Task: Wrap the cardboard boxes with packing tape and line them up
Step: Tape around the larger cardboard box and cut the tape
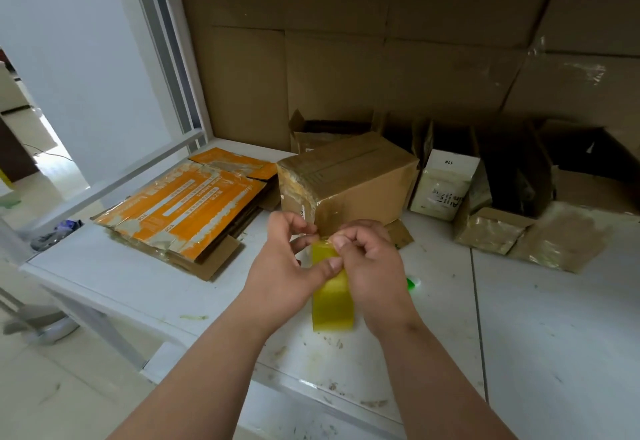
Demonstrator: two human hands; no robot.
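Note:
A yellow roll of packing tape (333, 301) stands on edge between my hands above the white table (554, 318). My right hand (372, 266) grips the roll from the right, fingers curled over its top. My left hand (289, 259) holds its left side, thumb pressed on the tape and fingers pinching near the top edge. Just behind them sits a brown cardboard box (349, 176), glossy with tape on its near end. The loose tape end is hidden by my fingers.
Flattened orange printed cartons (183, 207) lie in a stack to the left. A white pouch (445, 183) and open brown boxes (495, 232) stand to the right. Cardboard sheets (346, 69) line the back wall. A green item (412, 282) peeks out by my right hand.

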